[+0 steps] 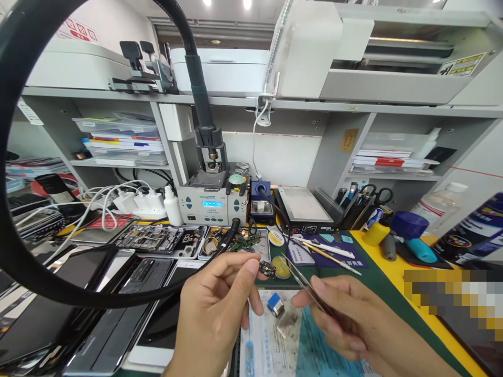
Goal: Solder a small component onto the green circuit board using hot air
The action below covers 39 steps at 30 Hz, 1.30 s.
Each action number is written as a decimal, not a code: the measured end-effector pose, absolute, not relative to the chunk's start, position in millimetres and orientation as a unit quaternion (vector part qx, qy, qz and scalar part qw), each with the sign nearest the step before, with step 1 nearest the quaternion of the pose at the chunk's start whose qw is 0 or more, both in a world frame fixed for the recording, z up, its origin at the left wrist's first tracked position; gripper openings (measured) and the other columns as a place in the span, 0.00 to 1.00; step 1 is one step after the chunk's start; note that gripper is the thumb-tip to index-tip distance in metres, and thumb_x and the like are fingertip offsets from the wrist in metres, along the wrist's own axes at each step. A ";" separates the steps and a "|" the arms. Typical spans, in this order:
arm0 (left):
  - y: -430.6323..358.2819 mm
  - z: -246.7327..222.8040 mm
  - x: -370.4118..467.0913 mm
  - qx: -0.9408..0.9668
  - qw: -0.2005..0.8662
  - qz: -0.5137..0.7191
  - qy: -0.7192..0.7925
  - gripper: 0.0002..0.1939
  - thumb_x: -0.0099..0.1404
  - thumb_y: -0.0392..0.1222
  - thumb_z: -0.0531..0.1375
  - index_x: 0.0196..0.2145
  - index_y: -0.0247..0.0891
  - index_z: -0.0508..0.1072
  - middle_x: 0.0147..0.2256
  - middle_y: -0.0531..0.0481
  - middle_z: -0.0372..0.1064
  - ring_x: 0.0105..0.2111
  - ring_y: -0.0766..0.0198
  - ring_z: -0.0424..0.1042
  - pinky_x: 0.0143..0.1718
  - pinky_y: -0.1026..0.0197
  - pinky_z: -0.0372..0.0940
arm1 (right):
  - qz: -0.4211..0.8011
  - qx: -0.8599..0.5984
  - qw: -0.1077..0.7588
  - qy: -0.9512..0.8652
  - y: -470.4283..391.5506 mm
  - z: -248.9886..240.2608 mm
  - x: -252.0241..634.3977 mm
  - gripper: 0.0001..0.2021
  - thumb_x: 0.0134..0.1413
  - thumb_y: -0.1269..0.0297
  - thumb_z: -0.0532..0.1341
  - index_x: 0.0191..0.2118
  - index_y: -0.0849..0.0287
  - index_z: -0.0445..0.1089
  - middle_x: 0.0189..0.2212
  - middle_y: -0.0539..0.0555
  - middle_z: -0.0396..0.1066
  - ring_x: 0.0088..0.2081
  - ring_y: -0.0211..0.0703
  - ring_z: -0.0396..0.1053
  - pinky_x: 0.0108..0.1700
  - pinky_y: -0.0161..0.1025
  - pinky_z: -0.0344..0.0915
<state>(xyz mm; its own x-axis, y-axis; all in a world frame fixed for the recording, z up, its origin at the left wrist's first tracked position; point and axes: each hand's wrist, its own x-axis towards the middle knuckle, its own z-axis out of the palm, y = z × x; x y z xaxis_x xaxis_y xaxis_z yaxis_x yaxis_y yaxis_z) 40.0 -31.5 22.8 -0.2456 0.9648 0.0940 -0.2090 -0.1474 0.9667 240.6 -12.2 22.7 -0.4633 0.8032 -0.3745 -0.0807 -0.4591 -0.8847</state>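
My left hand [220,298] pinches a small dark circuit board [268,269] between thumb and forefinger, holding it up above the work mat. In my right hand [346,314] is a pair of metal tweezers [301,277], its tips pointing up and left, just right of the board and apart from it. Behind the tips sits a small round tin of yellowish paste [281,266]. Below, on the stained white and blue mat [271,356], lie a small blue-and-silver part [275,305] and a shiny metal piece [287,323].
A thick black hose [98,301] loops across the left side from the hot air station [208,204]. Several phones [121,314] lie at left. Trays of boards [251,243] stand behind my hands. A soldering iron stand [262,207], hot plate [302,207] and bottles [444,204] line the back and right.
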 end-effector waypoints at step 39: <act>-29.2 16.8 38.6 0.451 0.401 0.621 0.501 0.10 0.65 0.48 0.64 0.38 0.39 0.80 0.25 0.54 0.76 0.16 0.75 0.62 0.18 0.70 0.58 | 0.291 -0.540 0.349 -0.708 -25.4 15.9 218.1 0.25 0.68 0.45 0.53 0.22 0.54 0.58 0.20 0.48 0.56 0.24 0.42 0.54 0.27 0.40 0.49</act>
